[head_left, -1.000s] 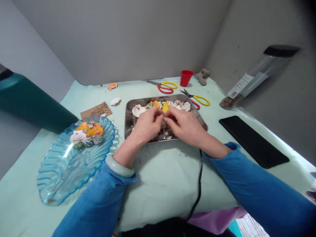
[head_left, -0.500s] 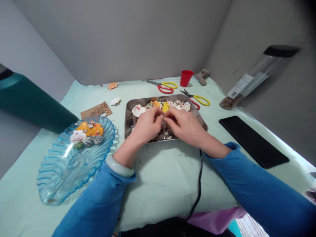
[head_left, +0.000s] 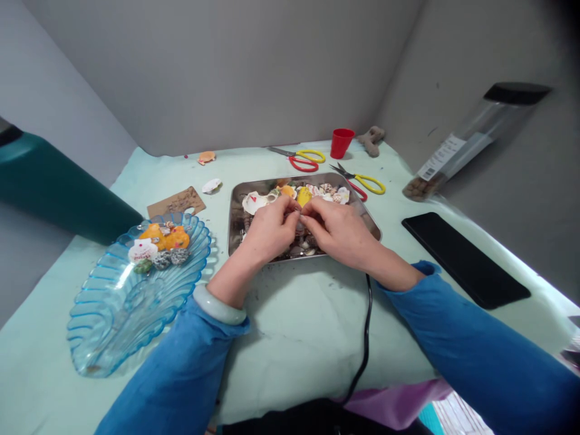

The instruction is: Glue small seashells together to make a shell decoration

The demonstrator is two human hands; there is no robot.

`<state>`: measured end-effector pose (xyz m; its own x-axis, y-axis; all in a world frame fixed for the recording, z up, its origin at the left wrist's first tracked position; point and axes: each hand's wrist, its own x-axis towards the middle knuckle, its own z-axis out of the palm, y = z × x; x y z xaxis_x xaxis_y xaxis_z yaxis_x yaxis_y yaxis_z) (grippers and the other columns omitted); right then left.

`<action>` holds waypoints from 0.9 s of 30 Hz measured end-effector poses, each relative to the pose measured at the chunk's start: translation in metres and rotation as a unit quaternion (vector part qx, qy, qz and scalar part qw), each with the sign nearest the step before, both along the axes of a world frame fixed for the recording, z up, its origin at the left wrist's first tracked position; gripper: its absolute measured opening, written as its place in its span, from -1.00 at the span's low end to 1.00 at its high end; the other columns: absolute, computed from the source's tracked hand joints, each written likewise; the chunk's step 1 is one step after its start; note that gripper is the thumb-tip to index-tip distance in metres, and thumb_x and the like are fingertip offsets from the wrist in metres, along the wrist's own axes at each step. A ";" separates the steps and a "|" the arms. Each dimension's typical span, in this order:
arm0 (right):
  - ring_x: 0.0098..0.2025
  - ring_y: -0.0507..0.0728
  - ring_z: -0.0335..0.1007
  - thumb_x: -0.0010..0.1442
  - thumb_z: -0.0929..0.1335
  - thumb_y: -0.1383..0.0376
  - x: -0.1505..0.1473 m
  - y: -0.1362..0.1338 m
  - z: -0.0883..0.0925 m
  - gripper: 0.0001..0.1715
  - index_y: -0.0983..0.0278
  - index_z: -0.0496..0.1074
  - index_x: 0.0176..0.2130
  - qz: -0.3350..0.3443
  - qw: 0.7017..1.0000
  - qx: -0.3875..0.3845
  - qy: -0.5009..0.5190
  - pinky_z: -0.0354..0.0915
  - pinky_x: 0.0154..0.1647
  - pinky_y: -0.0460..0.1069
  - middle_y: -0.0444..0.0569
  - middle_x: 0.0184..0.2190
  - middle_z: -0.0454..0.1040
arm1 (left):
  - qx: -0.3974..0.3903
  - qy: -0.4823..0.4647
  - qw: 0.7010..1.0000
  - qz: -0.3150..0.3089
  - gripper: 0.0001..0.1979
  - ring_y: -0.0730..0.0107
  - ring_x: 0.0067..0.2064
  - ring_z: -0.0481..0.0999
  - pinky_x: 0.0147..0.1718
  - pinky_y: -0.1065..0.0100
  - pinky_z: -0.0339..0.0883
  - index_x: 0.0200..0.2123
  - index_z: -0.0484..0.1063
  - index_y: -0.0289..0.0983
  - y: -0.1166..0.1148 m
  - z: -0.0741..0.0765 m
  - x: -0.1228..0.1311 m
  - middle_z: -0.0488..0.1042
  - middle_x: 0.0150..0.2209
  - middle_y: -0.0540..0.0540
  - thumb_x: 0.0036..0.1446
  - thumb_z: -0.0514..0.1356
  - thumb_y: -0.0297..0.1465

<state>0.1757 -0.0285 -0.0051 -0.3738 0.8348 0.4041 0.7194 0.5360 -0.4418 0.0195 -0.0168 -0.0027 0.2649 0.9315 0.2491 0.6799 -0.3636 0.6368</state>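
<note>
Both hands meet above a metal tray [head_left: 372, 225] filled with seashells. My left hand [head_left: 272, 226] is closed in a pinch, thumb against fingers. Facing it, my right hand [head_left: 338, 228] pinches at the same spot, fingertips almost touching those of the left. Whatever lies between the fingertips is too small and hidden to make out. Behind the fingers a white shell [head_left: 254, 202] with a red mark, a yellow shell [head_left: 304, 196] and an orange shell [head_left: 287, 191] show in the tray. Darker small shells [head_left: 301, 248] lie below the hands.
On the left, a blue shell-shaped dish [head_left: 136, 302] holds decorated shells, beside a teal bottle [head_left: 63, 187]. Two pairs of scissors [head_left: 306, 158] and a red cup [head_left: 342, 143] stand behind the tray. A black slab [head_left: 464, 260] and a clear canister [head_left: 471, 145] are right; a black cable [head_left: 368, 326] runs frontward.
</note>
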 end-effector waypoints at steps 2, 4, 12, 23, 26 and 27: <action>-0.43 0.05 0.25 0.22 0.21 0.28 0.000 0.000 0.000 -0.86 0.28 0.29 -0.35 -0.002 1.000 0.000 -0.004 0.06 -0.40 -0.06 -0.07 -0.44 0.40 | 0.000 -0.002 1.000 -0.002 -0.85 0.44 -0.39 0.36 -0.37 0.38 0.21 -0.33 0.37 -0.29 0.000 0.000 0.000 0.46 -0.39 -0.03 0.10 0.01 -0.44; -0.43 0.05 0.25 0.22 0.21 0.28 0.000 0.000 0.000 -0.86 0.28 0.28 -0.35 -0.003 1.000 0.002 -0.006 0.06 -0.40 -0.06 -0.07 -0.44 0.40 | -0.001 -0.003 1.000 -0.003 -0.85 0.44 -0.39 0.36 -0.37 0.38 0.21 -0.32 0.37 -0.29 0.001 0.000 0.000 0.46 -0.39 -0.04 0.10 0.01 -0.44; -0.41 0.05 0.26 0.23 0.21 0.28 0.000 0.001 -0.001 -0.85 0.28 0.28 -0.35 -0.003 1.000 0.004 -0.016 0.07 -0.39 -0.06 -0.07 -0.43 0.40 | -0.003 -0.008 1.000 -0.001 -0.84 0.42 -0.38 0.37 -0.37 0.38 0.23 -0.31 0.37 -0.29 0.000 -0.002 -0.001 0.47 -0.37 -0.04 0.10 0.01 -0.43; -0.42 0.06 0.26 0.23 0.20 0.27 -0.001 0.000 0.000 -0.84 0.28 0.29 -0.34 -0.003 1.000 0.004 -0.015 0.05 -0.40 -0.05 -0.06 -0.43 0.40 | 0.004 -0.004 1.000 0.000 -0.84 0.42 -0.37 0.39 -0.36 0.37 0.23 -0.31 0.37 -0.29 0.000 -0.001 -0.001 0.48 -0.36 -0.04 0.10 0.01 -0.44; -0.42 0.06 0.25 0.23 0.20 0.27 -0.001 0.000 0.000 -0.83 0.28 0.29 -0.34 -0.003 1.000 0.003 -0.013 0.05 -0.40 -0.05 -0.06 -0.44 0.40 | 0.006 -0.006 1.000 0.002 -0.84 0.42 -0.36 0.40 -0.35 0.37 0.24 -0.31 0.37 -0.29 -0.001 0.000 -0.001 0.49 -0.36 -0.05 0.10 0.01 -0.44; -0.42 0.06 0.25 0.23 0.19 0.27 -0.001 0.000 0.000 -0.83 0.28 0.29 -0.34 -0.003 1.000 0.002 -0.012 0.05 -0.40 -0.05 -0.06 -0.44 0.40 | 0.006 -0.006 1.000 0.003 -0.84 0.41 -0.35 0.40 -0.35 0.37 0.24 -0.31 0.37 -0.29 -0.001 0.000 -0.001 0.49 -0.35 -0.05 0.10 0.01 -0.43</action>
